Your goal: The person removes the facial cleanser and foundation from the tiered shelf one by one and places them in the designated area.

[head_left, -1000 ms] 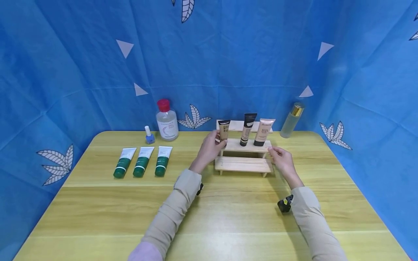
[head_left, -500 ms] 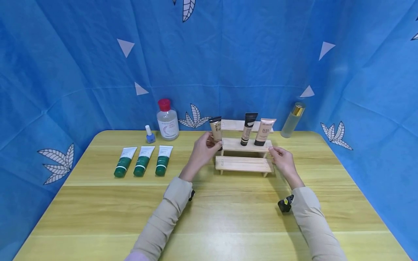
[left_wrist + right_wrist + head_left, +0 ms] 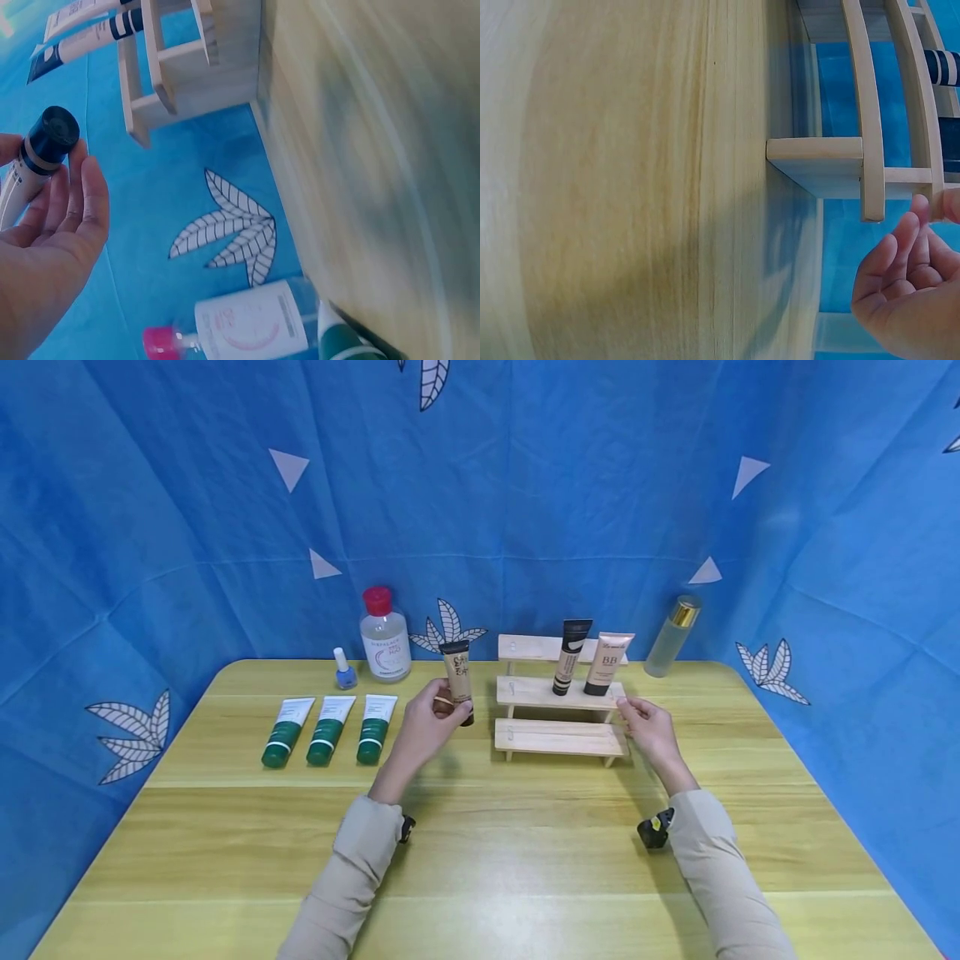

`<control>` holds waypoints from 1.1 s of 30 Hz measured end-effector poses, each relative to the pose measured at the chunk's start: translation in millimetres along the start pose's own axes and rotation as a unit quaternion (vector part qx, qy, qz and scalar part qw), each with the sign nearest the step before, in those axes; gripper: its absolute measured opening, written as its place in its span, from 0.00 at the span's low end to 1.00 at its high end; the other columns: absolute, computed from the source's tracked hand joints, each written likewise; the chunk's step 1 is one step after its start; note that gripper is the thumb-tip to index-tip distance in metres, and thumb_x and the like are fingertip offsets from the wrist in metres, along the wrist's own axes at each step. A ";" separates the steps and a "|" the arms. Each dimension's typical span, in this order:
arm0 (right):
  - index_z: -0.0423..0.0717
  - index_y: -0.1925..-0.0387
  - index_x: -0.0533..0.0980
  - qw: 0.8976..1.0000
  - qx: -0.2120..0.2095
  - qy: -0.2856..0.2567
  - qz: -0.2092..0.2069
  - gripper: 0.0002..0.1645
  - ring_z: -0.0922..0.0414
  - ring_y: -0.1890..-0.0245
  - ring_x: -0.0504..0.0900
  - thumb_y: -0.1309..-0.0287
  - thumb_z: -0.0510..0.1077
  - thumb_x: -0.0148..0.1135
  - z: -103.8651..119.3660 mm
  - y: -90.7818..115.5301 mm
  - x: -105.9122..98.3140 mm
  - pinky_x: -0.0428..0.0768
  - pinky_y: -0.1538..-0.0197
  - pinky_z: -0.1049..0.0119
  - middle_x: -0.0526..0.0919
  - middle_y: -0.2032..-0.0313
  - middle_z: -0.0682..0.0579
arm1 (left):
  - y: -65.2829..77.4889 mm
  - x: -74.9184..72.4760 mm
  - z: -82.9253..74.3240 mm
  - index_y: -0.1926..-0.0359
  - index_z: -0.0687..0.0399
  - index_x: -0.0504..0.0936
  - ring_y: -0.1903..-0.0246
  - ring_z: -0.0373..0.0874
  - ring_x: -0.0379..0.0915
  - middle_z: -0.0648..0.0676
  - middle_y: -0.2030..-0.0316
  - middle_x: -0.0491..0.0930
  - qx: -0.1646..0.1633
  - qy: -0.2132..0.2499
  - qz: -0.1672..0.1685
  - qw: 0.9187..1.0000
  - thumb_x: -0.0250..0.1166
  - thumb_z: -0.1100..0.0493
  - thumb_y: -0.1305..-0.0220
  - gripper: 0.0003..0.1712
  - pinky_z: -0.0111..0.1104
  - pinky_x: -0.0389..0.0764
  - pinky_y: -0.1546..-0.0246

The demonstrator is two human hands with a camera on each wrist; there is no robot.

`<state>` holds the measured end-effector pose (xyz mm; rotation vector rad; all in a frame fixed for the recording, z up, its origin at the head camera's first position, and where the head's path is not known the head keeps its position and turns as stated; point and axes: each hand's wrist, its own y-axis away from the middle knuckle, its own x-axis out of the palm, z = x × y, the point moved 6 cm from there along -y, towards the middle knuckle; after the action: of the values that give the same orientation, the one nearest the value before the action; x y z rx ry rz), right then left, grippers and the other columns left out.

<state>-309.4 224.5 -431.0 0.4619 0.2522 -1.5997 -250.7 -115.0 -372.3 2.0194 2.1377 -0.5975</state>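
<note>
It looks like a makeshift tabletop set, in what kind of building I cannot tell: a leaf-printed blue cloth (image 3: 480, 502) walls in the far, left and right sides of a wood-grain table (image 3: 525, 860), where three tubes (image 3: 325, 743) lie in a row left of a small stand (image 3: 555, 739).

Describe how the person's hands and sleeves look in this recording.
The left hand and right hand wear no gloves. The left sleeve and right sleeve are long, plain beige and wrinkled, with wide cuffs. A small black device shows by the left wrist; a black block with a yellow mark shows by the right.
</note>
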 end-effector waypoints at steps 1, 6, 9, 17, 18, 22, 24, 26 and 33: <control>0.32 0.35 0.63 1.000 0.001 0.000 0.000 0.37 0.61 0.60 0.75 0.31 0.58 0.45 0.0 0.2 0.1 0.79 0.54 0.71 0.74 0.46 0.35 | 1.8 -2.4 1.2 0.48 0.61 0.73 0.63 0.49 0.79 0.60 0.60 0.79 -0.003 0.000 0.000 1.000 0.64 0.58 0.38 0.20 0.37 0.81 0.61; 0.31 0.35 0.63 1.000 -0.002 -0.005 0.001 0.37 0.62 0.62 0.75 0.31 0.58 0.45 0.2 0.3 -0.2 0.79 0.56 0.71 0.74 0.47 0.36 | 8.7 -12.1 7.5 0.45 0.61 0.72 0.62 0.50 0.78 0.61 0.59 0.79 -0.008 -0.017 0.000 1.000 0.63 0.58 0.38 0.22 0.38 0.81 0.60; 0.31 0.35 0.63 1.000 0.000 -0.007 0.000 0.38 0.61 0.61 0.75 0.31 0.58 0.46 -0.3 0.3 -0.6 0.79 0.56 0.71 0.74 0.47 0.36 | 12.3 -16.3 11.5 0.43 0.61 0.71 0.62 0.50 0.77 0.61 0.58 0.78 -0.017 -0.022 0.002 1.000 0.63 0.57 0.38 0.24 0.39 0.81 0.59; 0.32 0.35 0.63 1.000 -0.001 0.000 0.000 0.38 0.48 0.50 0.75 0.31 0.59 0.44 -0.1 1.2 0.1 0.78 0.49 0.65 0.73 0.44 0.33 | 22.9 -25.5 17.9 0.41 0.60 0.68 0.61 0.50 0.77 0.61 0.58 0.77 -0.033 -0.024 0.005 0.999 0.63 0.57 0.38 0.26 0.37 0.80 0.61; 0.32 0.35 0.63 1.000 -0.001 0.001 0.000 0.38 0.48 0.49 0.75 0.31 0.59 0.44 0.2 1.2 0.1 0.78 0.48 0.64 0.73 0.44 0.33 | 24.6 -26.6 17.9 0.41 0.60 0.68 0.61 0.50 0.77 0.61 0.57 0.77 -0.035 -0.025 0.007 0.999 0.63 0.57 0.38 0.26 0.37 0.80 0.61; 0.32 0.35 0.62 1.000 0.000 0.001 0.001 0.38 0.49 0.51 0.75 0.31 0.59 0.44 -0.1 0.5 -0.1 0.78 0.49 0.65 0.73 0.45 0.34 | 31.0 -31.9 20.6 0.41 0.60 0.68 0.62 0.49 0.77 0.60 0.58 0.77 -0.045 -0.032 0.010 0.998 0.63 0.58 0.38 0.26 0.36 0.79 0.61; 0.33 0.35 0.62 1.000 -0.001 0.002 0.000 0.38 0.50 0.52 0.75 0.31 0.59 0.44 0.2 0.1 -0.6 0.78 0.49 0.66 0.73 0.45 0.35 | 33.6 -34.3 21.6 0.41 0.59 0.68 0.62 0.49 0.76 0.60 0.58 0.76 -0.046 -0.035 0.010 0.998 0.63 0.58 0.38 0.26 0.35 0.79 0.62; 0.33 0.35 0.62 1.000 -0.001 0.002 0.000 0.38 0.50 0.52 0.75 0.31 0.59 0.44 0.2 -0.4 -0.8 0.78 0.49 0.65 0.73 0.45 0.35 | 36.1 -36.6 22.6 0.41 0.60 0.68 0.62 0.48 0.76 0.60 0.58 0.77 -0.044 -0.039 0.010 0.998 0.63 0.59 0.38 0.26 0.35 0.79 0.62; 0.32 0.35 0.62 1.000 0.002 -0.004 0.002 0.37 0.48 0.50 0.75 0.31 0.58 0.45 0.2 0.1 -0.5 0.78 0.48 0.64 0.73 0.44 0.34 | 48.0 -48.2 31.5 0.41 0.60 0.68 0.63 0.48 0.76 0.60 0.59 0.77 -0.053 -0.066 0.015 0.996 0.64 0.60 0.38 0.26 0.35 0.78 0.62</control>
<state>-309.4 224.9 -430.6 0.4587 0.2435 -1.5985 -204.5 -170.5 -392.3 1.8978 2.0156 -0.5839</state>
